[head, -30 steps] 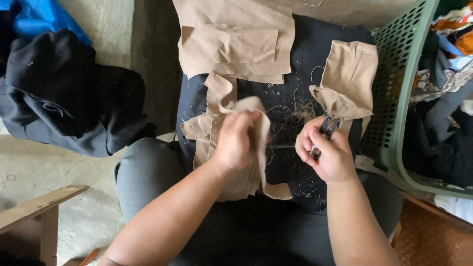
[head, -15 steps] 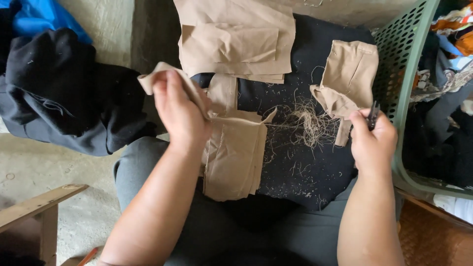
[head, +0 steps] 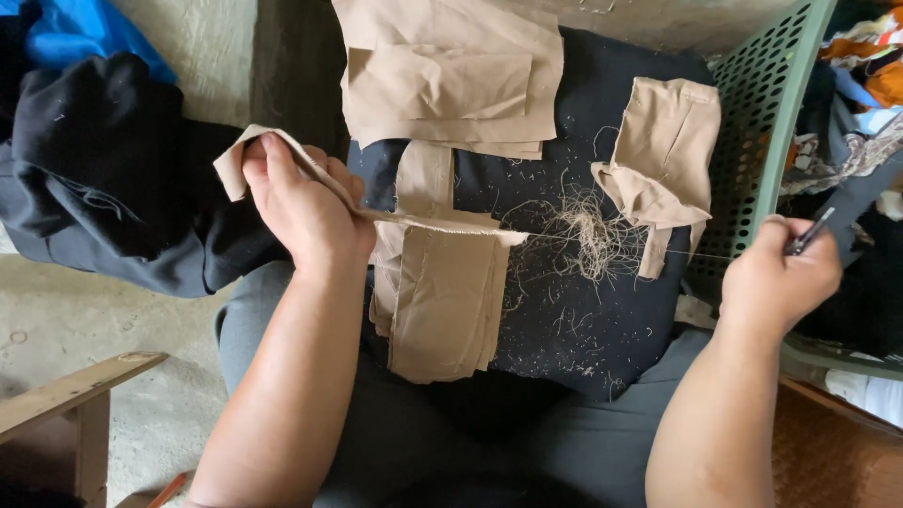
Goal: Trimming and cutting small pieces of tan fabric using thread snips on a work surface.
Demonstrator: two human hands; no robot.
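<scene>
Since half a second ago the left hand (head: 306,212) has drawn a little further from the thread tuft (head: 588,240), still clenched on the tan fabric strip (head: 433,292), which hangs beside that tuft over the dark lap cloth (head: 574,329). Right of the tuft, the right hand (head: 776,282) grips a small dark tool (head: 811,230) (against the green basket (head: 762,122)), with a thin thread running taut back to the strip.
</scene>
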